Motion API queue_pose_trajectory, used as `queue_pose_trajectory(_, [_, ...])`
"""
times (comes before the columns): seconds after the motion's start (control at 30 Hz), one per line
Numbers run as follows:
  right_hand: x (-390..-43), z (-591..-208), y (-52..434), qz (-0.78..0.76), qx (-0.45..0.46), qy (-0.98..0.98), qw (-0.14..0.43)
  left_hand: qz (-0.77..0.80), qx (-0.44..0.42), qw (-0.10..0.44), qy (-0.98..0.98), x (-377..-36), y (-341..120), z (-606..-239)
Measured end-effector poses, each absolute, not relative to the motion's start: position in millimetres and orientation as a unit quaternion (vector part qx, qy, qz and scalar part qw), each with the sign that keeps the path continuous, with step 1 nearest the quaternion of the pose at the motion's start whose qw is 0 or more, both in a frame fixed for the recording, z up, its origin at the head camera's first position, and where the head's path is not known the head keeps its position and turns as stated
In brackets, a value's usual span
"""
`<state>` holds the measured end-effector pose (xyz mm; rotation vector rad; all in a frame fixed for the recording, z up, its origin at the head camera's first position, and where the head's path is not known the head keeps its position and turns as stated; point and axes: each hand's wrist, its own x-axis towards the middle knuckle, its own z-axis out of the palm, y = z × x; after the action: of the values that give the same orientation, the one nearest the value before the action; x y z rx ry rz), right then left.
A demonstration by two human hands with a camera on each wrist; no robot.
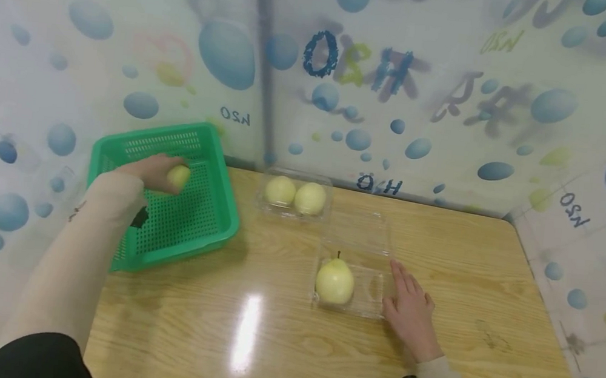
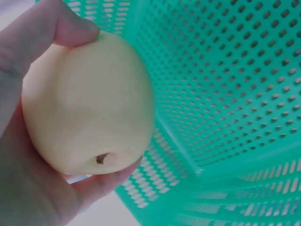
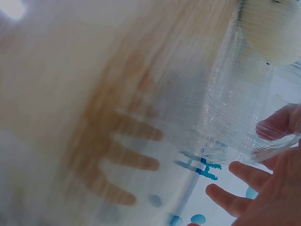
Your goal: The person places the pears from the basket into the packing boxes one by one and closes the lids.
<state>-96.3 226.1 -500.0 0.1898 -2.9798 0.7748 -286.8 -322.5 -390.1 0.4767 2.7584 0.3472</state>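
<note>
In the left wrist view a pale yellow pear [image 2: 94, 103] is gripped by my left hand [image 2: 33, 174], thumb on one side and fingers on the other. The head view shows this left hand [image 1: 152, 171] over the green basket [image 1: 216, 238], whose visible floor is bare. My right hand [image 1: 412, 315] touches the right edge of an open clear plastic box [image 1: 370, 290], its fingers extended along the side. One pear [image 1: 335, 282] with a dark stem sits in the left half of that box. Seen from the right wrist, the thumb [image 3: 277, 123] lies against the clear plastic.
A second clear box [image 1: 292, 212] holding two pears [image 1: 295, 196] stands near the wall, between the basket and the open box. Walls with printed blue drops enclose the wooden table [image 1: 185, 330] at the back and both sides.
</note>
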Motion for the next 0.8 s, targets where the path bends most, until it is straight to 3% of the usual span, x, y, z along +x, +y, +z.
queue_pose_trajectory(0.27, [-96.0,-498.4,226.4,0.255,0.06,-0.965,0.027,0.114,0.197,0.132,0.965,-278.6,-296.5,-370.3])
queue_pose_trajectory(0.8, [-96.8,-499.6,226.3,0.257,0.062,-0.964,0.028,0.111,0.218,0.13,0.961,-262.7,-280.5,-350.7])
